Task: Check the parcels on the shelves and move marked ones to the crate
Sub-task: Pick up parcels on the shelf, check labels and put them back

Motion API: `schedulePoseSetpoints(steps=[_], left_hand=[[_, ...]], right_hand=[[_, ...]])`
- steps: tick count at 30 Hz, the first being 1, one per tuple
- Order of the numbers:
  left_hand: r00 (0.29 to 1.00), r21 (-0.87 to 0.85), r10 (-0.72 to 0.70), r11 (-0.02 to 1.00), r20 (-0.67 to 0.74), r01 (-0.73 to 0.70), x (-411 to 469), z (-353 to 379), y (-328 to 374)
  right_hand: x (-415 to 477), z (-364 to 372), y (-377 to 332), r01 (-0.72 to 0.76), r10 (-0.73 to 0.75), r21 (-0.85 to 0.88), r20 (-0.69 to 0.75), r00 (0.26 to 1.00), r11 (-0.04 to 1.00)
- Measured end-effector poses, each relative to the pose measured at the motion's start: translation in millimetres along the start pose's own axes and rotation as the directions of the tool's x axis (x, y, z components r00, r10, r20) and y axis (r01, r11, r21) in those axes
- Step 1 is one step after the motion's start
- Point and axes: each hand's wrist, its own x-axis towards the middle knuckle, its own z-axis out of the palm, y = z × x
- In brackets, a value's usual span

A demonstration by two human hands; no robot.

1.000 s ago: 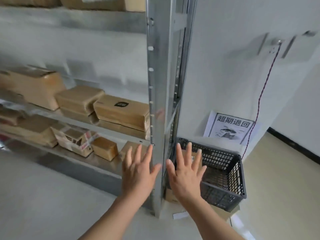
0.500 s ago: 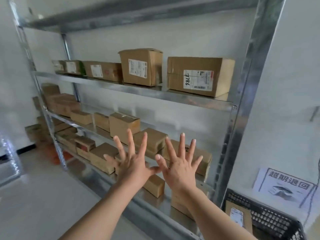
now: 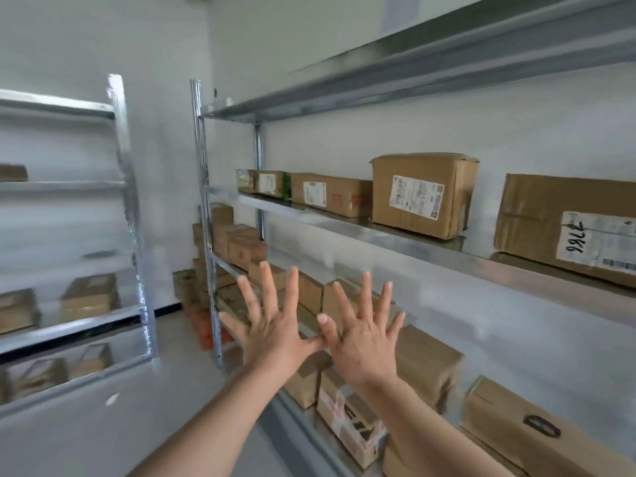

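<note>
Both hands were held up empty to the right of the steel upright. The left hand and right hand were spread flat, fingers splayed, thumbs touching or nearly so, with nothing gripped. Beyond them, further right of the upright and higher, a hand-numbered parcel was seen lying with its long axis along the shelf. It was judged the likeliest marked one, and nearer the right hand. The crate was not shown.
</note>
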Motion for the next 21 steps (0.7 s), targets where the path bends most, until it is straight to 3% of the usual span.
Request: schedulePoseSetpoints(steps=[8,21], left_hand=[[0.992,-0.012,-0.126,0.992,0.009,0.126,77.6,-10.2,-101.4],[0.996,-0.031,-0.077,0.996,0.042,0.078,249.4,-29.1,-303.4]], right_hand=[[93.4,61.8,-82.6,0.095,-0.094,-0.012,0.022,0.995,0.995],[266.4,176.7,-258.2,0.046,-0.044,-0.046,0.042,0.998,0.998]])
